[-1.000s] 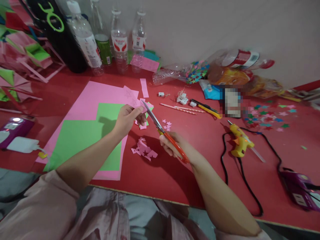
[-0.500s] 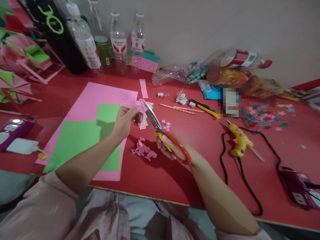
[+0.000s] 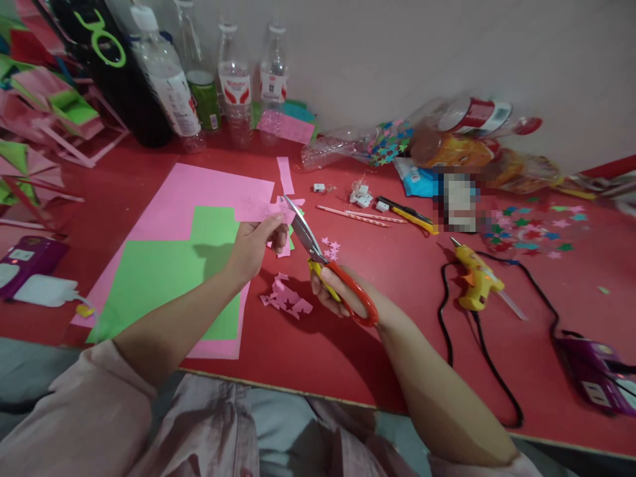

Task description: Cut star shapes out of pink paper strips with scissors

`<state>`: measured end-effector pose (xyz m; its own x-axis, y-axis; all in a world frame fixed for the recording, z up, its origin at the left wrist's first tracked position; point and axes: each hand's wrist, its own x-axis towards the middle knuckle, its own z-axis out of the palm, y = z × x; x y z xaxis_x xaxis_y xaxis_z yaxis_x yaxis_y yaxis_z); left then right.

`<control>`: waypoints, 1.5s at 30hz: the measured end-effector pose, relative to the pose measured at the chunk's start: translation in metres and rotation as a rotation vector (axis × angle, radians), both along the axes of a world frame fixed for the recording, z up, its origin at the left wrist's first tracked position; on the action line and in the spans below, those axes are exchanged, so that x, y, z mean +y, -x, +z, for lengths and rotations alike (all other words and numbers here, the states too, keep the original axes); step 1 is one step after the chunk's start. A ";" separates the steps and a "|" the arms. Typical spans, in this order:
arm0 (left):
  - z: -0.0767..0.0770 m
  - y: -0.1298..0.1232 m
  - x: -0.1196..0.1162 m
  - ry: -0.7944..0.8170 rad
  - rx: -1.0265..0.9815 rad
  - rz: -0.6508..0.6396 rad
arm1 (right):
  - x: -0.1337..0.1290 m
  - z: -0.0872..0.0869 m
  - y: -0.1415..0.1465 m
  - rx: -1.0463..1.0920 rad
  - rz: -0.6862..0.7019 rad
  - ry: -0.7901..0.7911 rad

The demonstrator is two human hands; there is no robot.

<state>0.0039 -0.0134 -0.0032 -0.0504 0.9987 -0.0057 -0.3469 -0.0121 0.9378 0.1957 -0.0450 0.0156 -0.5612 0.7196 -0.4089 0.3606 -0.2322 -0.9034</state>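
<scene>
A small piece of pink paper (image 3: 256, 207) with drawn lines is pinched in my left hand (image 3: 259, 242). My right hand (image 3: 330, 291) grips scissors (image 3: 312, 248) by their red and yellow handles. The blade tips reach the right end of the pink piece. Small pink stars (image 3: 330, 249) lie beyond the scissors on the right. Nearer me are pink scraps (image 3: 287, 297) with a star-shaped hole. Green sheets (image 3: 163, 285) lie on a large pink sheet (image 3: 218, 182) under and beside my left forearm.
Bottles (image 3: 236, 93) stand along the wall of the red table (image 3: 318, 361). On the right are a yellow glue gun (image 3: 476, 278) with its black cord, a cutter (image 3: 412, 218), coloured stars (image 3: 531, 232) and a purple box (image 3: 596, 374). Pink paper models (image 3: 59, 112) sit far left.
The pink piece in my left hand has turned and now shows wider, extending to the left over the sheets. My right hand and the scissors have barely moved.
</scene>
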 end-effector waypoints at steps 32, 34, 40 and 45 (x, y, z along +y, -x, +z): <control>-0.003 -0.002 0.000 -0.005 -0.022 0.013 | -0.005 -0.004 0.010 0.026 -0.059 -0.009; -0.002 -0.003 0.000 0.015 -0.020 0.012 | -0.006 -0.003 0.011 0.035 -0.055 -0.024; 0.000 -0.005 -0.003 0.020 -0.059 -0.005 | -0.014 0.003 0.017 0.040 -0.129 -0.061; -0.001 -0.007 -0.004 0.044 -0.060 -0.010 | -0.017 0.002 0.020 0.042 -0.165 -0.063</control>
